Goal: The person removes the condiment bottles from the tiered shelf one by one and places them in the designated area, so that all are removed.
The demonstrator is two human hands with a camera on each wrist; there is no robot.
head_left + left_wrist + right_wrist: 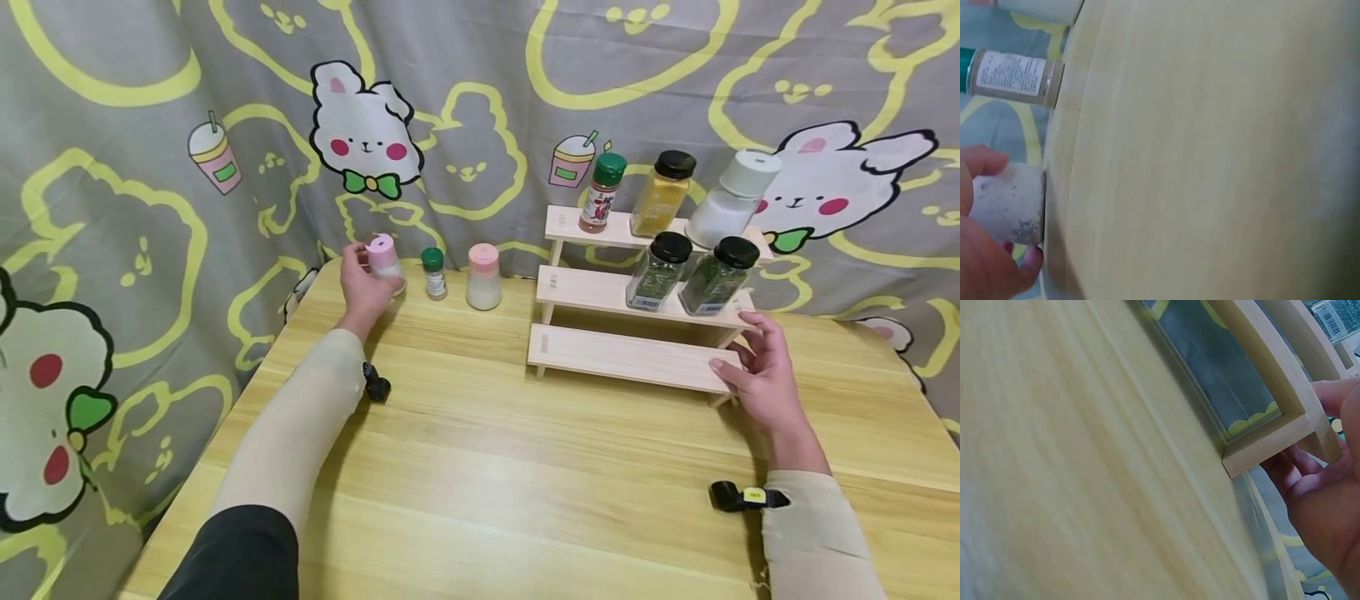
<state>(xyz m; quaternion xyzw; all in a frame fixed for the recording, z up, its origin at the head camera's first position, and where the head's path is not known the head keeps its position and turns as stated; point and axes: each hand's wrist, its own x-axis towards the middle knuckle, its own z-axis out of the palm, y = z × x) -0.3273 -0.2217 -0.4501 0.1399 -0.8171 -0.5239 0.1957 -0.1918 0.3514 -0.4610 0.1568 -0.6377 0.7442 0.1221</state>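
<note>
At the back left of the table, my left hand [363, 287] grips a seasoning shaker [385, 260] with a lilac lid and pale contents. The left wrist view shows fingers and thumb round the shaker's body [1013, 203], its base right at the tabletop. On the other side, my right hand [767, 383] holds the right end of a three-step wooden rack [637, 358], thumb on the lowest shelf's end. In the right wrist view its fingers [1300, 465] reach behind the rack's end leg [1266, 444].
A green-capped spice bottle [433, 275] and a pink-lidded shaker [483, 279] stand right of the left hand. Two black-capped herb jars [656, 275] occupy the middle shelf. The top shelf bears a green-capped bottle [600, 196], a yellow spice jar [662, 200] and a pale-lidded shaker [731, 204]. A patterned curtain [465, 50] hangs behind.
</note>
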